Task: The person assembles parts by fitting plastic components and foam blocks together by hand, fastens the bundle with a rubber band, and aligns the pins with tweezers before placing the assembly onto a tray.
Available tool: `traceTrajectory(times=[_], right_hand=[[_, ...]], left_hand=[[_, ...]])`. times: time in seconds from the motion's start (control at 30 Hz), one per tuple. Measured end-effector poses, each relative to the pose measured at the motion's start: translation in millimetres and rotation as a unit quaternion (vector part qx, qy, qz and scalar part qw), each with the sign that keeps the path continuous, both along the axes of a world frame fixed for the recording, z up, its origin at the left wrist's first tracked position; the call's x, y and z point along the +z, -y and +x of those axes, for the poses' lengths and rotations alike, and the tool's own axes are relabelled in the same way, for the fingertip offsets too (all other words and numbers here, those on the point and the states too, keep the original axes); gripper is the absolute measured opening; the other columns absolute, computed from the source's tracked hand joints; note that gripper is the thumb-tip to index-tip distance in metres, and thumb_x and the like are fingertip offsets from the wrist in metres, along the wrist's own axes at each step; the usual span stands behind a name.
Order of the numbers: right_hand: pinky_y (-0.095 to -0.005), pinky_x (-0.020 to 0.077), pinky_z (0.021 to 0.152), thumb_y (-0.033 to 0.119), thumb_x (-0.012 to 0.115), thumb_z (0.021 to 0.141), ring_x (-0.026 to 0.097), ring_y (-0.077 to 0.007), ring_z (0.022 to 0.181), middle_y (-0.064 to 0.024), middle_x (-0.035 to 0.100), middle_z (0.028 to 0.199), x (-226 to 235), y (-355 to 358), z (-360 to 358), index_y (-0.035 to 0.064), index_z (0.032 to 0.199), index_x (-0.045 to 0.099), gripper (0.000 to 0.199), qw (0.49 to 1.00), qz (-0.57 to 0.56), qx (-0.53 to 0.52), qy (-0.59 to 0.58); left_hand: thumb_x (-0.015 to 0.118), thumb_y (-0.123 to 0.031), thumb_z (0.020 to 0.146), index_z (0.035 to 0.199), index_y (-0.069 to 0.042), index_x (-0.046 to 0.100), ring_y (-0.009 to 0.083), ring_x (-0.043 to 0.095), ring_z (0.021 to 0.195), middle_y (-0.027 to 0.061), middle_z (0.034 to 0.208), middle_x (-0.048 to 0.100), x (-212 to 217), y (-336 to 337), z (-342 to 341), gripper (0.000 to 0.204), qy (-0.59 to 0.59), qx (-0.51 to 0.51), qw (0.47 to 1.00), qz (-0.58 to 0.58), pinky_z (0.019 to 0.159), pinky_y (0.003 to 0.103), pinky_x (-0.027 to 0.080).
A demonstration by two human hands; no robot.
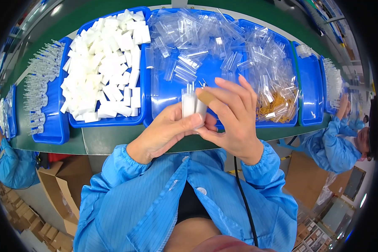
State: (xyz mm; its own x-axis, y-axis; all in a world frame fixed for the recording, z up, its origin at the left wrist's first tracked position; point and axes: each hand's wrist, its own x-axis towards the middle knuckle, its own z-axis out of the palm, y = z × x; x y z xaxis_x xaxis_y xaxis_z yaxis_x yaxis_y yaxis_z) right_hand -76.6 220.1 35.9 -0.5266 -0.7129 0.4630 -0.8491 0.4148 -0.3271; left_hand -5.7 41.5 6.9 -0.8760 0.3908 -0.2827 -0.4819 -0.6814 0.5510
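My left hand (pixel 164 132) and my right hand (pixel 235 115) meet above the near edge of the green table (pixel 109 140). Together they hold a small white block in a clear plastic sleeve (pixel 192 104), with thin pins sticking up from its top. My left fingers grip its lower part. My right fingers, one wrapped in tan tape, pinch its right side. Behind the hands sits a blue tray (pixel 164 101) holding clear plastic sleeves (pixel 189 38). Left of it, another blue tray (pixel 143 84) is heaped with white foam blocks (pixel 107 63).
Yellow rubber bands (pixel 275 107) lie in a blue tray at the right. A blue tray (pixel 54 126) at the left carries clear pin parts. Other people in blue coats work at the far left (pixel 10 164) and right (pixel 336 147). Cardboard boxes (pixel 56 193) stand below.
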Motion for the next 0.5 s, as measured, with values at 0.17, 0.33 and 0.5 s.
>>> traceTrajectory(times=[0.17, 0.33, 0.5], right_hand=[[-0.0510, 0.0355, 0.108, 0.024, 0.082, 0.064, 0.058, -0.0245, 0.116, -0.0055, 0.064, 0.120, -6.5, -4.5, 3.8, 0.0082, 0.112, 0.068, 0.053, 0.999, -0.037, 0.001, 0.009], [-0.0484, 0.0361, 0.107, 0.029, 0.079, 0.071, 0.055, -0.0239, 0.121, -0.0073, 0.062, 0.123, -14.9, -5.4, 18.4, 0.0094, 0.117, 0.067, 0.052, 0.996, -0.090, -0.021, 0.016], [-0.0397, 0.0445, 0.091, 0.016, 0.081, 0.074, 0.058, -0.0247, 0.101, -0.0062, 0.065, 0.108, -13.0, -64.4, 1.7, 0.0102, 0.109, 0.072, 0.036, 0.986, -0.098, -0.127, 0.049]], left_hand=[[0.066, -0.017, 0.095, 0.132, 0.000, 0.048, 0.0172, 0.059, 0.113, 0.0088, 0.119, 0.061, 1.4, -7.9, 3.1, 0.045, -0.009, 0.023, 0.994, -0.110, 0.098, 0.032, 0.048], [0.072, -0.014, 0.088, 0.129, 0.001, 0.049, 0.0166, 0.063, 0.102, 0.0076, 0.112, 0.062, 3.2, -9.6, 6.4, 0.049, 0.014, 0.065, 0.988, -0.141, 0.089, 0.032, 0.051], [0.071, -0.007, 0.085, 0.120, 0.001, 0.055, 0.0111, 0.061, 0.077, 0.0034, 0.089, 0.062, 3.5, -11.1, -2.2, 0.039, -0.037, 0.082, 0.932, -0.350, 0.071, 0.025, 0.049]])
